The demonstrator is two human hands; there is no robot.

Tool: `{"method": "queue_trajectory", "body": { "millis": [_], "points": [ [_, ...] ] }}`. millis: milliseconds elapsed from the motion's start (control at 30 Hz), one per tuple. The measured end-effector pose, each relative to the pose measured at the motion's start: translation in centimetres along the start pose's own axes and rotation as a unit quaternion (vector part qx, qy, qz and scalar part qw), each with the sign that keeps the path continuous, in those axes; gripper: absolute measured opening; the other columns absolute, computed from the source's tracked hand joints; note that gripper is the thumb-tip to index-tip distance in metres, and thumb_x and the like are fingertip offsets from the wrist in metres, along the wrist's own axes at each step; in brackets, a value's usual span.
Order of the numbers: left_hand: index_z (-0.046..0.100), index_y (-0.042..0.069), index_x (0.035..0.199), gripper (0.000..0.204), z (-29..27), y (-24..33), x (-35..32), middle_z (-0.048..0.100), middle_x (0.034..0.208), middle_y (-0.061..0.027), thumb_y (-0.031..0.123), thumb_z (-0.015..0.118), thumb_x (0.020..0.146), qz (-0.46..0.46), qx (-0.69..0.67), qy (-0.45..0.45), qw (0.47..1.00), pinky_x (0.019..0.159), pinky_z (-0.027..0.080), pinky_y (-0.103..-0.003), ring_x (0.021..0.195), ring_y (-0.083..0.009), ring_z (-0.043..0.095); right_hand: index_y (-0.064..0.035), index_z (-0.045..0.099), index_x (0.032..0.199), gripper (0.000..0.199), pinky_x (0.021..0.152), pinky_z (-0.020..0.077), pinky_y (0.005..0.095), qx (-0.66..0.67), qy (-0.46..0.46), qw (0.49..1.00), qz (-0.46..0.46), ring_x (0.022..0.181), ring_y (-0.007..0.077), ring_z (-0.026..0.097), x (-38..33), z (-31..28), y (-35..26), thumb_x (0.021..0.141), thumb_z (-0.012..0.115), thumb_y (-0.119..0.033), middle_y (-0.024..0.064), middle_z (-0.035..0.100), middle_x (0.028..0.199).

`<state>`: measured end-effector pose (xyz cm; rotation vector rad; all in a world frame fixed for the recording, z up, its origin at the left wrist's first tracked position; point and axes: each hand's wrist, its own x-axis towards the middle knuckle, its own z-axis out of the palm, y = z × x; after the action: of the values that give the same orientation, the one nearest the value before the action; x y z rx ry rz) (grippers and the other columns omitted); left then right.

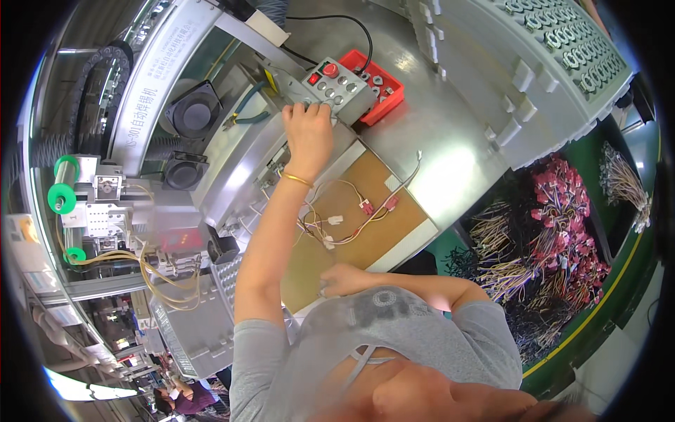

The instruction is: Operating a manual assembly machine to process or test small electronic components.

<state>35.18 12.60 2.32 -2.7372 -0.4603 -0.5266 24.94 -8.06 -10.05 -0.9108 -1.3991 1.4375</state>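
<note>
My left hand, with a gold bangle at the wrist, reaches forward to the near left corner of a grey control box. Its fingers are bent over the metalwork there; what lies under them is hidden. My right hand is closed at the near edge of a brown board with a pale rim. Whether it holds anything is hidden. Between my hands, a wire harness lies loosely on the board, with white and red connectors.
Pliers with blue-green handles lie left of the control box. A red bin of small parts stands behind it. At left is a machine with green spools. A grey rack of metal parts stands far right, above bundled wires.
</note>
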Motion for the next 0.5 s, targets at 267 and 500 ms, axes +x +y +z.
{"method": "queue_trajectory", "body": {
  "millis": [267,500],
  "points": [
    [0.060,0.004,0.092,0.028,-7.2,4.7,-6.0,0.057,0.093,-0.0115,0.006,0.061,0.064,0.017,-0.081,0.034,0.996,0.085,0.035,-0.045,0.091,-0.0316,0.048,0.0034,0.056,0.076,0.026,0.057,0.0418,0.0373,-0.025,-0.007,1.000,0.013,0.058,0.0239,0.054,0.1,1.2,0.9,0.069,0.059,-0.022,0.0163,0.055,0.063],
    [0.063,0.003,0.094,0.026,-13.3,3.1,-22.8,0.062,0.089,-0.0108,0.003,0.064,0.068,-0.200,-0.200,0.047,0.958,0.075,0.043,-0.036,0.077,-0.0277,0.056,-0.0006,0.059,0.092,0.027,0.053,0.0444,0.0325,0.001,0.020,0.999,-0.029,0.053,0.0167,0.054,1.9,1.9,-1.3,0.075,0.057,-0.021,0.0113,0.056,0.059]
  ]
}}
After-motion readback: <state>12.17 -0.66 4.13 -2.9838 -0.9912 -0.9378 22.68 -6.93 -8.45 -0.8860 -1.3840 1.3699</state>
